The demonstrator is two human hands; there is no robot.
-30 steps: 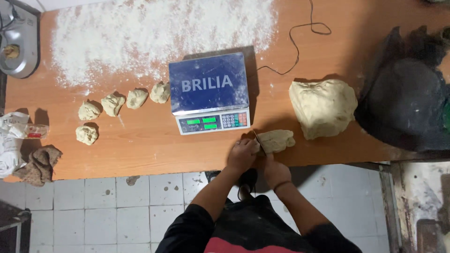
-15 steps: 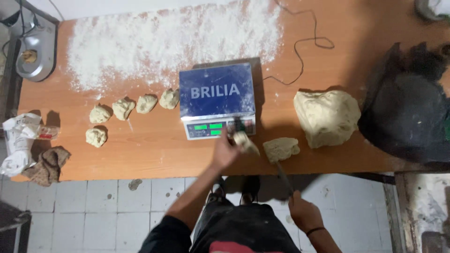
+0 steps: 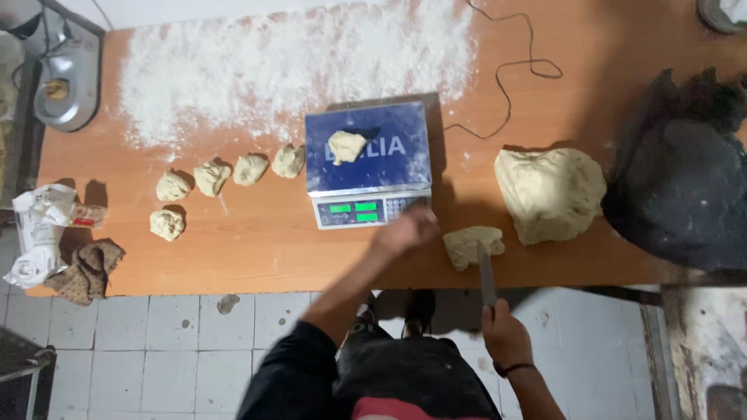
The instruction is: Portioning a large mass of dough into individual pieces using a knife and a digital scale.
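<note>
A small dough piece (image 3: 345,145) lies on the blue platform of a digital scale (image 3: 405,167) at mid-table. My left hand (image 3: 407,230) hovers just in front of the scale's display, holding nothing, fingers loosely curled. My right hand (image 3: 504,336) grips the handle of a knife (image 3: 486,274) whose blade reaches up to a flat dough piece (image 3: 469,244) near the table's front edge. A large dough mass (image 3: 549,193) sits to the right of it.
Several small dough portions (image 3: 212,176) sit left of the scale, behind them a wide flour patch (image 3: 288,62). A dark cloth heap (image 3: 681,187) lies at the right, crumpled paper and a rag (image 3: 58,245) at the left edge. The scale's cord (image 3: 510,74) runs back.
My left hand carried a cut dough piece to the scale, set it on the platform and drew back. My right hand with the knife came back toward the flat dough piece.
</note>
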